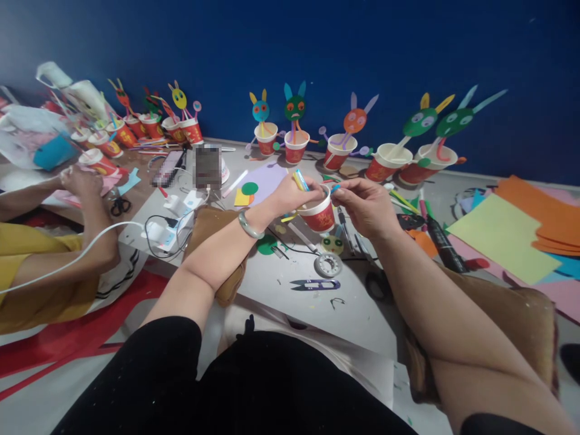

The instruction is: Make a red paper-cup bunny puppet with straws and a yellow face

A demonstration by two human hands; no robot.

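Note:
In the middle of the table, my left hand [292, 196] is closed at the rim of a red and white paper cup [319, 217]. A slim yellow-and-blue item [299, 179] sticks up from the same hand; I cannot make out its kind. Across the rim, my right hand [369, 205] pinches a small blue piece [336, 188], its fingertips close to the cup. Below the cup lie a pale green paper face [333, 243], a roll of tape [328, 264], a green paper circle [267, 244] and thread snips [315, 285].
Several cups with paper rabbit figures, such as the orange one [354, 121], line the blue wall. Coloured paper sheets [502, 235] and a black marker [444, 244] lie right. Leftward are a power strip [167, 232], cables, scissors [120, 206] and another person's hands [81, 181].

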